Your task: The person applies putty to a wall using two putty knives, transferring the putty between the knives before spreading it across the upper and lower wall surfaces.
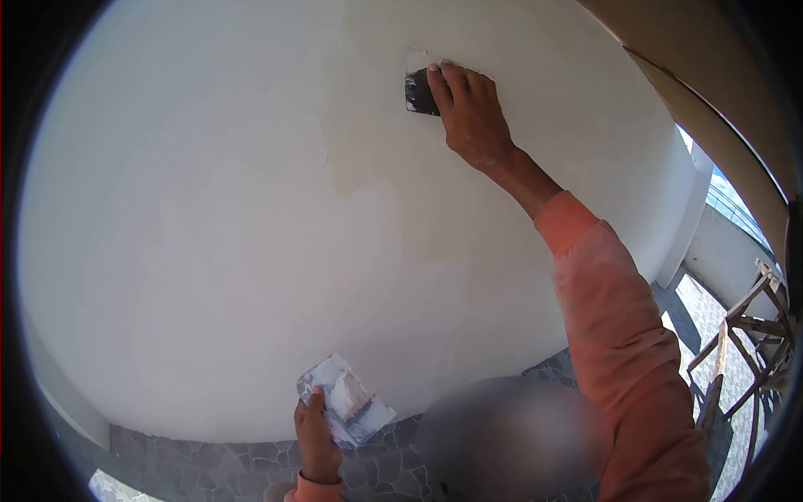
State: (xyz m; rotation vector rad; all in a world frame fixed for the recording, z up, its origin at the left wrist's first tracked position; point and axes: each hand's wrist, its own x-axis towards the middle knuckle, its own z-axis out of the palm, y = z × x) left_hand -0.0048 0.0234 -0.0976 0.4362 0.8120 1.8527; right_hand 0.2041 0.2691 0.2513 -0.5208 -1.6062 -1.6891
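Observation:
My right hand (pixel 477 113) is raised high on the wall (pixel 251 209), fingers closed on a putty scraper (pixel 421 92). Its dark blade is smeared with white putty along the edges and lies against or very near the wall. Low in front of me, my left hand (pixel 318 435) grips a flat putty plate (pixel 360 427) by its side, thumb on top. White putty (pixel 345 393) is heaped and smeared over that plate. The wall is off-white, with a slightly darker beige patch (pixel 368 159) running down from the upper middle.
Grey stone-patterned flooring (pixel 217 464) runs along the foot of the wall. A wooden trestle (pixel 744 343) stands at the right. Overhead at the upper right is a brown ceiling edge (pixel 719 84). A blurred grey oval (pixel 510 439) hides part of the lower view.

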